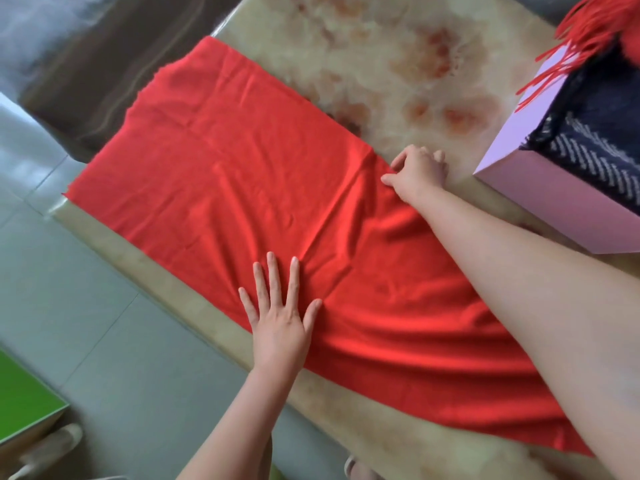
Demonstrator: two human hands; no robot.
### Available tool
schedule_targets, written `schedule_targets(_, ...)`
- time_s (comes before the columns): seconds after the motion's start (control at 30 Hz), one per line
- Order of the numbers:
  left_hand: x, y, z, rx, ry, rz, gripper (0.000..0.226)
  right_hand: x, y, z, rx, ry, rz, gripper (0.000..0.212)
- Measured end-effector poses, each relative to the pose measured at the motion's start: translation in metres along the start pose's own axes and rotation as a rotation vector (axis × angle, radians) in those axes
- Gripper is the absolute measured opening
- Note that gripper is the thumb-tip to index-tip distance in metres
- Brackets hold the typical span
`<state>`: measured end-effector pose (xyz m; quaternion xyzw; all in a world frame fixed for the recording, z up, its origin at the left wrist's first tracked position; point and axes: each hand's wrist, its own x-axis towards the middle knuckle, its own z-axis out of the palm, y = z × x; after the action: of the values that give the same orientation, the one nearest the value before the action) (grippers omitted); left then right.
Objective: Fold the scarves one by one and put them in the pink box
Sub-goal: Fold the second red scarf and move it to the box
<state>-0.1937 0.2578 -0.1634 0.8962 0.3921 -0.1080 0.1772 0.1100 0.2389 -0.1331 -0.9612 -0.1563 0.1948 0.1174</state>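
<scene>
Left hand (280, 327) lies flat with fingers spread wide, pressing the near edge of the red scarf (242, 174), which is spread out on the table (398, 64) and stretches away ahead of the fingertips. Right hand (420, 173) has its fingers curled and appears to pinch the scarf's far edge between thumb and forefinger. Just to the right of that hand stands the pink box (554, 209), holding a dark patterned scarf (595, 143) and a red fringed scarf (595, 26).

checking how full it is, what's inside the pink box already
A dark scarf with pale zigzag stripes fills the open top of the pink box, and a red fringed scarf lies over its far end, tassels hanging over the rim. Anything beneath them is covered.
</scene>
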Motion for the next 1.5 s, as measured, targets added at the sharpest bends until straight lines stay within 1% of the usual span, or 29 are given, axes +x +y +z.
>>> schedule_targets(0.07, 0.002, -0.003, 0.001, 0.008, -0.018, 0.009, 0.072, 0.001, -0.001, -0.002, -0.061, 0.040, -0.030, 0.014)
schedule_targets(0.13, 0.008, -0.003, -0.003, 0.003, -0.013, 0.022, 0.071, 0.003, 0.002, -0.005, -0.095, 0.131, -0.040, 0.014)
schedule_targets(0.2, 0.015, -0.003, -0.007, -0.003, -0.017, 0.036, 0.073, 0.003, 0.008, -0.006, -0.065, 0.184, -0.012, 0.022)
schedule_targets(0.27, 0.019, -0.004, -0.010, -0.025, -0.019, 0.041, 0.073, -0.002, 0.011, -0.005, -0.024, 0.193, -0.022, 0.039)
schedule_targets(0.3, 0.019, -0.004, -0.012, -0.038, -0.007, 0.041, 0.073, -0.009, 0.012, -0.004, -0.007, 0.208, -0.060, 0.045)
schedule_targets(0.37, 0.014, -0.003, -0.015, -0.058, 0.012, 0.057, 0.072, -0.030, 0.016, 0.002, 0.011, 0.239, -0.191, 0.048)
schedule_targets(0.43, 0.009, -0.004, -0.017, -0.056, 0.026, 0.074, 0.072, -0.058, 0.028, 0.013, 0.019, 0.207, -0.343, 0.052)
schedule_targets(0.5, 0.006, -0.010, -0.015, -0.050, 0.012, 0.053, 0.073, -0.092, 0.046, 0.027, -0.001, 0.110, -0.437, 0.059)
schedule_targets(0.6, 0.005, -0.022, -0.012, 0.009, -0.051, 0.069, 0.076, -0.143, 0.081, 0.046, -0.175, -0.062, -0.472, 0.068)
schedule_targets(0.67, 0.004, -0.025, -0.012, 0.033, -0.075, 0.075, 0.078, -0.167, 0.102, 0.056, -0.309, -0.088, -0.505, 0.071)
schedule_targets(0.7, 0.004, -0.025, -0.013, 0.024, -0.081, 0.062, 0.080, -0.174, 0.109, 0.057, -0.330, -0.076, -0.500, 0.071)
schedule_targets(0.8, 0.005, -0.021, -0.019, -0.024, -0.079, 0.011, 0.083, -0.187, 0.115, 0.048, -0.244, -0.006, -0.431, 0.070)
schedule_targets(0.87, 0.003, -0.020, -0.021, 0.005, -0.078, 0.046, 0.081, -0.201, 0.114, 0.041, -0.142, 0.058, -0.399, 0.067)
schedule_targets(0.97, -0.006, -0.012, -0.022, -0.024, -0.054, 0.072, 0.078, -0.233, 0.122, 0.039, 0.047, 0.121, -0.321, 0.061)
schedule_targets(1.03, -0.016, 0.001, -0.018, 0.012, -0.041, 0.198, 0.073, -0.260, 0.135, 0.043, 0.140, 0.164, -0.217, 0.054)
schedule_targets(1.1, -0.027, 0.019, -0.010, 0.047, -0.078, 0.346, 0.069, -0.287, 0.151, 0.048, 0.205, 0.240, -0.063, 0.048)
schedule_targets(1.2, -0.040, 0.054, 0.002, 0.030, -0.192, 0.488, 0.065, -0.323, 0.179, 0.055, 0.207, 0.354, 0.147, 0.040)
schedule_targets(1.23, -0.043, 0.065, 0.006, 0.047, -0.213, 0.542, 0.064, -0.332, 0.188, 0.057, 0.193, 0.370, 0.193, 0.041)
schedule_targets(1.3, -0.047, 0.085, 0.014, 0.115, -0.229, 0.638, 0.063, -0.346, 0.205, 0.059, 0.169, 0.364, 0.227, 0.038)
schedule_targets(1.37, -0.046, 0.100, 0.020, 0.174, -0.232, 0.653, 0.064, -0.352, 0.218, 0.060, 0.152, 0.332, 0.233, 0.038)
schedule_targets(1.43, -0.046, 0.110, 0.023, 0.191, -0.241, 0.623, 0.068, -0.352, 0.229, 0.059, 0.152, 0.315, 0.251, 0.040)
schedule_targets(1.5, -0.046, 0.118, 0.023, 0.188, -0.275, 0.609, 0.071, -0.347, 0.238, 0.055, 0.169, 0.311, 0.245, 0.038)
